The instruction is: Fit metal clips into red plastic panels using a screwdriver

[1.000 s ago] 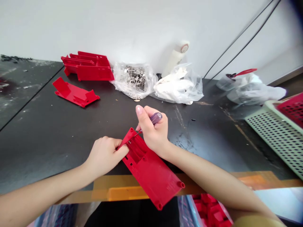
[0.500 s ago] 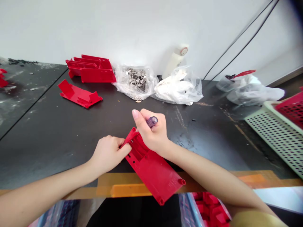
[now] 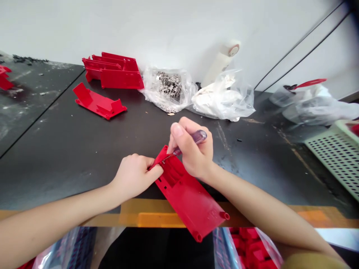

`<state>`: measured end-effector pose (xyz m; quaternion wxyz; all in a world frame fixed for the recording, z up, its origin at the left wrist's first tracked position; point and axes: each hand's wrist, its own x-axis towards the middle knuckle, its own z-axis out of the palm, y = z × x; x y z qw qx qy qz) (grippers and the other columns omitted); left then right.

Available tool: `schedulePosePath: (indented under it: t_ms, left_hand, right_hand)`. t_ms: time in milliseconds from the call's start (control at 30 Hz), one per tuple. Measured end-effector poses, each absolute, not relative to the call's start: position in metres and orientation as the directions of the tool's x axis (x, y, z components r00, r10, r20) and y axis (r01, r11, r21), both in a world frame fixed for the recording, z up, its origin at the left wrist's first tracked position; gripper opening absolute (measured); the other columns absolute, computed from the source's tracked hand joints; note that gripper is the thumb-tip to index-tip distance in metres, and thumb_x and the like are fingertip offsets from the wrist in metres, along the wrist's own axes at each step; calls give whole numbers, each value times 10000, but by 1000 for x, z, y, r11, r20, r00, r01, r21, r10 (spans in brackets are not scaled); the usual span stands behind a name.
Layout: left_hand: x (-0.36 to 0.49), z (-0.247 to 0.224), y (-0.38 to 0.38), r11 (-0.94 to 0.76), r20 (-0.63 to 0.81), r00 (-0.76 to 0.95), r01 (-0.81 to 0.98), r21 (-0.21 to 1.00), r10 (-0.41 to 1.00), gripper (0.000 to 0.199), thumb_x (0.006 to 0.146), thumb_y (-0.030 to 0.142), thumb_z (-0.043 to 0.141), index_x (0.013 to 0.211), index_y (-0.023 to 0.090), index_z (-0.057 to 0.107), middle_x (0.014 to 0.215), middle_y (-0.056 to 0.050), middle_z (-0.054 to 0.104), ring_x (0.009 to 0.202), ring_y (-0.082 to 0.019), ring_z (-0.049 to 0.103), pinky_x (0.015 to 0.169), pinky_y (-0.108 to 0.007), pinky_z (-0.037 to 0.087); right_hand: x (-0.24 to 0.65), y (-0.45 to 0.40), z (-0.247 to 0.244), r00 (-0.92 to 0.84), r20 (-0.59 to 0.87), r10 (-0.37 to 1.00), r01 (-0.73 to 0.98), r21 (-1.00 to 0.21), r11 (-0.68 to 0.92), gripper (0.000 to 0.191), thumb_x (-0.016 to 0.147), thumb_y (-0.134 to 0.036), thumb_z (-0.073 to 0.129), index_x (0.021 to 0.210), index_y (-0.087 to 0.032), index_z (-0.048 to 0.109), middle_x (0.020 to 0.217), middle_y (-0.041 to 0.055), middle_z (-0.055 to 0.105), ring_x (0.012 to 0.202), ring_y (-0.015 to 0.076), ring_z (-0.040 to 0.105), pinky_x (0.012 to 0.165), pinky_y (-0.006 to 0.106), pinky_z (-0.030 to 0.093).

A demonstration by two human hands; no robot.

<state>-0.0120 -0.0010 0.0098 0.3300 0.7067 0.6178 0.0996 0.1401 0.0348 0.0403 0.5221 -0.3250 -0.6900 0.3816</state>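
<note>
At six o'clock, your left hand pinches the red panel steady, while your right hand, closed around the purple screwdriver, seems angled to reach inside.

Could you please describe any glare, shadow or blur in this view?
In the head view, soft glare lies on the red panel and black tabletop; a faint shadow falls beside the white bottle; the far-right plastic bag looks smeared.
</note>
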Motion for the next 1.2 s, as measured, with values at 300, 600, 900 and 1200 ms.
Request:
schedulePosePath:
  t_ms: [300, 600, 900, 1200]
  left_hand:
    - [-11, 9, -1, -22, -273, 222, 812, 583, 936, 351, 758, 390, 375, 469, 196, 420, 451, 2, 539, 451, -132, 451, 547, -296, 233]
    - [-12, 9, -1, -29, -275, 229, 814, 581, 934, 348, 758, 395, 357, 473, 200, 393, 467, -5, 554, 466, -143, 468, 559, -302, 256]
    - [-12, 7, -1, -33, -271, 234, 810, 585, 934, 360, 758, 406, 355, 465, 200, 389, 454, 2, 547, 458, -141, 467, 553, -300, 257]
    - [-12, 8, -1, -35, -260, 231, 807, 590, 938, 360, 756, 413, 353, 468, 202, 393, 453, 3, 552, 462, -147, 485, 558, -302, 275]
  right_hand:
    - [158, 49, 72, -534, 282, 797, 65, -926, 371, 430, 904, -411, 607, 559, -186, 483, 501, -48, 535, 431, 41, 458, 416, 194, 340]
    - [149, 45, 57, -573, 219, 789, 122, -930, 347, 507, 948, -389, 540, 494, -179, 460, 453, -59, 390, 434, 50, 340, 427, 231, 257]
    - [149, 45, 55, -579, 209, 788, 167, -916, 366, 476, 941, -339, 541, 505, -164, 462, 481, -54, 385, 470, 50, 357, 475, 245, 259]
    - [149, 44, 54, -630, 238, 739, 119, -911, 395, 462, 923, -301, 592, 509, -152, 452, 506, -64, 353, 485, 38, 320, 470, 234, 239]
